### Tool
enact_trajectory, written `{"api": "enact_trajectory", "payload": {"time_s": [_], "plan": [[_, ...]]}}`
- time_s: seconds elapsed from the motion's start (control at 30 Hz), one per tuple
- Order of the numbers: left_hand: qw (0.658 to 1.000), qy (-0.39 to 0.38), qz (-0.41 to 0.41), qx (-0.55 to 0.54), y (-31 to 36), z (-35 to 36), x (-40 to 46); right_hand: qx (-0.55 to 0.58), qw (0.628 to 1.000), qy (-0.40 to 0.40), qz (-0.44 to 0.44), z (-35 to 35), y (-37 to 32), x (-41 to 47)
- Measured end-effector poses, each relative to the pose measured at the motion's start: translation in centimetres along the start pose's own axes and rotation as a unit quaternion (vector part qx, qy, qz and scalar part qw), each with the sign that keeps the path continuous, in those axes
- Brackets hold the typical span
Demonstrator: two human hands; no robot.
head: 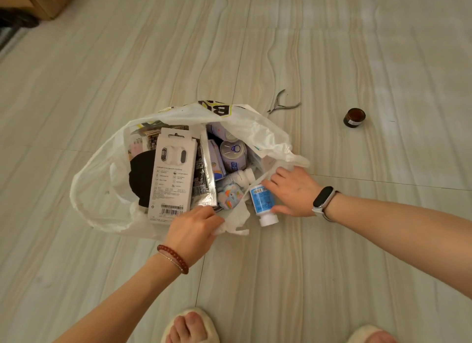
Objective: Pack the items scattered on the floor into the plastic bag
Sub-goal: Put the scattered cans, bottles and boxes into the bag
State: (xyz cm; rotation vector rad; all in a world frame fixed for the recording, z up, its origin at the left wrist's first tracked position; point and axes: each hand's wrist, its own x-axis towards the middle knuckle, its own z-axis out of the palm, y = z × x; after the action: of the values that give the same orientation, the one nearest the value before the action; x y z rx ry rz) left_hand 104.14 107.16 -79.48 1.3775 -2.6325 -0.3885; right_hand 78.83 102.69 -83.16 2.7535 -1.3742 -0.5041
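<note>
A white plastic bag [92, 189] lies open on the floor, filled with a white box [173, 179], a can [233, 152], a black item and several small packs. My left hand [194, 230] grips the bag's near rim. My right hand [293, 192] holds a white bottle with a blue label [263, 202] at the bag's right edge, cap pointing toward me. Metal nail nippers [282, 103] and a small brown jar [354, 117] lie on the floor beyond the bag to the right.
Pale wood-pattern floor tiles surround the bag. A wooden cabinet corner [43, 0] stands at the far left. My feet in fluffy slippers [190, 324] are at the bottom edge.
</note>
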Motion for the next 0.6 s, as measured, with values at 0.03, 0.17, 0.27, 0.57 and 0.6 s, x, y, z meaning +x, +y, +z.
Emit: {"api": "enact_trajectory", "payload": {"time_s": [0.03, 0.17, 0.27, 0.57, 0.6], "plan": [[1.000, -0.008, 0.006, 0.005, 0.0, 0.2, -0.2, 0.027, 1.000, 0.002, 0.008, 0.8, -0.6, 0.0], [0.999, -0.025, 0.027, 0.024, 0.1, 0.7, -0.8, 0.066, 0.997, -0.017, 0.043, 1.8, -2.3, -0.2], [0.998, -0.037, 0.041, 0.024, 0.2, 0.8, -1.2, 0.144, 0.983, -0.025, 0.109, 1.7, -3.8, 0.4], [0.994, -0.031, -0.009, 0.101, -0.5, -2.0, -0.7, 0.246, 0.940, -0.103, 0.212, 1.1, -5.4, 0.7], [0.994, 0.017, -0.025, 0.108, -0.7, -2.7, -0.4, 0.256, 0.940, -0.103, 0.199, 0.8, -5.3, 0.2]]}}
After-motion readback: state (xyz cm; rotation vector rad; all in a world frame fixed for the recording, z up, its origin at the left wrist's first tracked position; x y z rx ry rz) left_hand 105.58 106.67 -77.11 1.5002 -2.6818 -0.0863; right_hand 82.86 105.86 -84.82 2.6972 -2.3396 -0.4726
